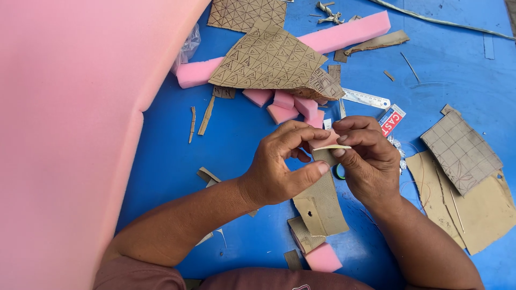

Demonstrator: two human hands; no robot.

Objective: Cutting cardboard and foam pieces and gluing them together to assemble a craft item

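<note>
My left hand point(282, 164) and my right hand point(365, 156) meet over a blue table point(242, 139). Both pinch one small piece: a pink foam block point(325, 139) with a thin pale edge, joined to a tan leather strip point(321, 201) that hangs down toward me. My left thumb presses the strip from below, and my right fingers hold the piece's right end. The strip has a small hole and a sewn flap lower down. A green object under my right hand is mostly hidden.
A big pink foam sheet point(70, 129) fills the left. Patterned tan leather point(271, 59) lies on a long pink foam bar point(344, 32), with small foam blocks point(282, 104), a steel ruler point(365, 98), a glue tube point(391, 119) and leather pieces point(462, 153) at right. Scraps lie around.
</note>
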